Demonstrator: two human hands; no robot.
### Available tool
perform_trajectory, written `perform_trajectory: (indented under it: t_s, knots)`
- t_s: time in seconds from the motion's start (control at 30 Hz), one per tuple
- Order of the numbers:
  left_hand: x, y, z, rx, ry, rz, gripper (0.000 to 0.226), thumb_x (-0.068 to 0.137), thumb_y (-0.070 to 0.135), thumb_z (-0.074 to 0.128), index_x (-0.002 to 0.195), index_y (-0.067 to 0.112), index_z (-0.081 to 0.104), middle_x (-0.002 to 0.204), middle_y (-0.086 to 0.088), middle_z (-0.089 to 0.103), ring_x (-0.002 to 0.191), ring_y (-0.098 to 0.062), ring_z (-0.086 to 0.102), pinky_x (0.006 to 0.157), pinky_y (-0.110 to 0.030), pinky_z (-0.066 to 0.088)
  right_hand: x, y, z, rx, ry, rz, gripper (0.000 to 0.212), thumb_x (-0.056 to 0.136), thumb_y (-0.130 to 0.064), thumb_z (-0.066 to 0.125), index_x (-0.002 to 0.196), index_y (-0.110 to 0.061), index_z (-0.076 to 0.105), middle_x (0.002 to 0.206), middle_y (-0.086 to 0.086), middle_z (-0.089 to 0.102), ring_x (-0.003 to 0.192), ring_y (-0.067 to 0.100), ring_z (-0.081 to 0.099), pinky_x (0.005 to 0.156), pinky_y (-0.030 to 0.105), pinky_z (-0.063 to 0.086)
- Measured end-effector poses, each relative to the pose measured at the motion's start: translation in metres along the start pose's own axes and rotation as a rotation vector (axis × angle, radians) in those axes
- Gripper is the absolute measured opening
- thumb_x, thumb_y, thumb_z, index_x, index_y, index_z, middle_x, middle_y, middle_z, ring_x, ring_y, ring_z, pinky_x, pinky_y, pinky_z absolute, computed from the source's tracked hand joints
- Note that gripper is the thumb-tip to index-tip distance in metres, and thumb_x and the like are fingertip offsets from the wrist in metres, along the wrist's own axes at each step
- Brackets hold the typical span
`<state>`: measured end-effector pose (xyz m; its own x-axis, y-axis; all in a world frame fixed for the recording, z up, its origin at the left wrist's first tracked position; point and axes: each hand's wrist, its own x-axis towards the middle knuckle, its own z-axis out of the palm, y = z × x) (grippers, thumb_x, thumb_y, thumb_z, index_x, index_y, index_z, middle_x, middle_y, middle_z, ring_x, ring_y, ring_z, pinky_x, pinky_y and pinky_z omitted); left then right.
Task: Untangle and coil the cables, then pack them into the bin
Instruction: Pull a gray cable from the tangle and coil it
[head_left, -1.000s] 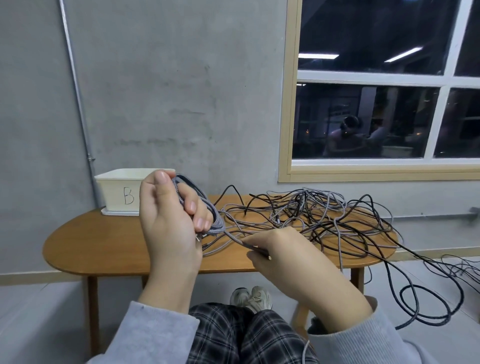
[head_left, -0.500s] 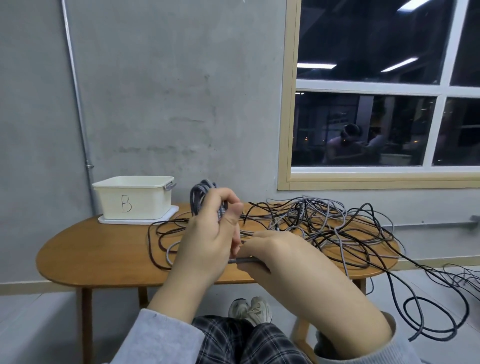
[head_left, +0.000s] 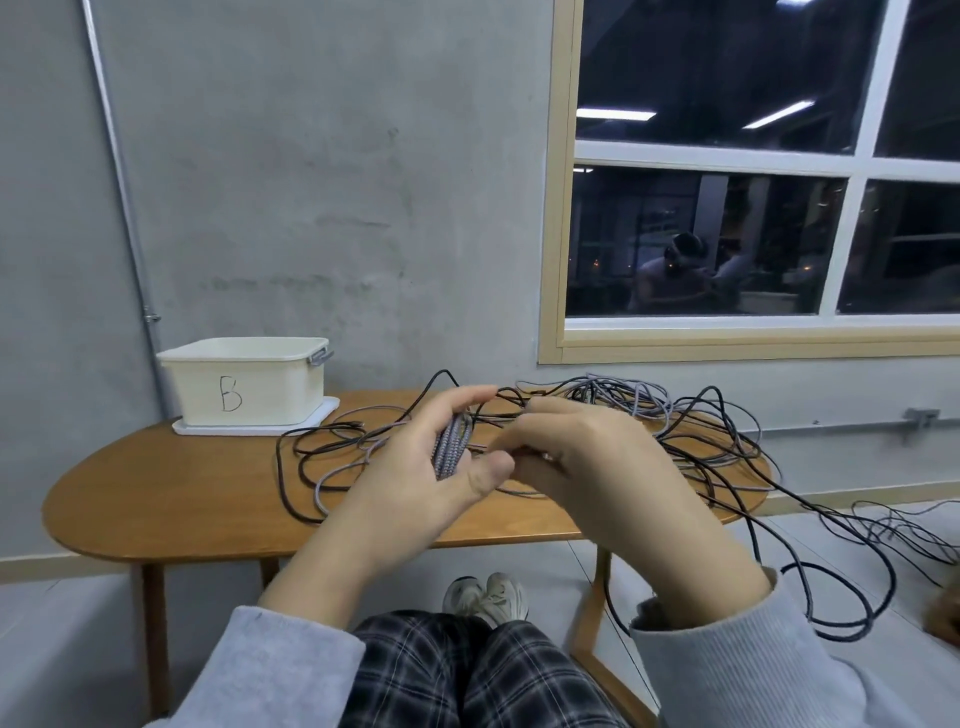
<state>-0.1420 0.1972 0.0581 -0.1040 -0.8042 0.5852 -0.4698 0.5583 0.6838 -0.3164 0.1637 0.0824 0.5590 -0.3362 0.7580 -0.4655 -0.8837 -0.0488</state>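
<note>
Since half a second ago, both hands have risen a little and come closer together, and the left thumb has opened away from the coil.

From the head view, the left hand (head_left: 421, 467) is in front of the desk (head_left: 171, 499), palm turned to the camera. A small coil of grey braided cable (head_left: 451, 451) lies across its palm and fingers. The fingers are curled loosely behind the coil and the thumb is below it, so the grip on the coil is loose. The right hand (head_left: 582, 462) is just beside the left one, its back to the camera. Its fingers are bent toward the left thumb and seem to pinch a thin cable there, but the fingertips are hidden, so I cannot tell this for sure.

Behind the hands, a big tangle of black and grey cables (head_left: 675, 426) covers the right half of the desk, and some loops hang over the right edge down to the floor (head_left: 675, 561). A few loose loops lie on the desk left of the hands. A white bin (head_left: 249, 384) marked with the letter B stands on a flat white lid (head_left: 322, 415) at the far left corner of the desk, well apart from the hands.
</note>
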Motion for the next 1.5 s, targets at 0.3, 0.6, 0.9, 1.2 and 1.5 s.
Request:
perform_trajectory:
  t_s: [0.3,0.6,0.9,1.2,1.5]
  knots:
    - [-0.009,0.010,0.012,-0.241,-0.164,-0.152,0.049,0.101,0.014,0.043,0.132,0.051,0.040,0.046,0.004,0.034,0.038,-0.011,0.026,0.038,-0.022,0.025,0.002,0.020,0.009,-0.238,0.128,0.120,0.043,0.089,-0.047,0.036,0.094,-0.027,0.073,0.076,-0.003,0.067,0.067,0.024,0.059,0.055,0.037,0.048]
    - [-0.012,0.021,0.013,-0.331,-0.191,-0.178,0.061,0.101,0.009,0.041,0.140,0.053,0.025,0.051,0.002,0.040,0.037,-0.010,0.029,0.040,-0.024,0.025,0.002,0.015,0.025,-0.145,0.335,0.192,0.036,0.091,-0.046,0.040,0.095,-0.027,0.071,0.070,-0.006,0.060,0.065,0.019,0.056,0.050,0.027,0.040]
    - [-0.009,0.013,0.016,-0.447,-0.173,-0.162,0.046,0.090,0.034,0.045,0.134,0.043,0.039,0.066,-0.004,0.058,0.047,-0.013,0.044,0.048,-0.026,0.042,-0.003,0.025,0.033,-0.077,0.247,0.249,0.033,0.093,-0.036,0.038,0.105,-0.028,0.067,0.085,-0.004,0.065,0.081,0.023,0.060,0.063,0.041,0.050]
    - [-0.012,0.018,0.018,-0.847,-0.172,-0.192,0.057,0.085,0.043,0.063,0.138,0.039,0.044,0.050,-0.001,0.037,0.033,-0.007,0.027,0.033,-0.015,0.028,-0.007,0.026,0.030,-0.154,0.315,0.311,0.026,0.095,-0.035,0.041,0.091,-0.021,0.062,0.071,-0.008,0.062,0.069,0.023,0.057,0.063,0.033,0.032]
    - [-0.011,0.025,0.009,-1.140,-0.016,0.031,0.041,0.086,0.033,0.064,0.125,0.021,0.059,0.044,0.003,0.039,0.027,-0.003,0.032,0.033,-0.011,0.033,-0.010,0.024,0.031,0.062,-0.002,0.455,0.044,0.101,-0.015,0.036,0.138,-0.039,0.043,0.100,-0.006,0.054,0.095,0.016,0.051,0.080,0.035,0.044]
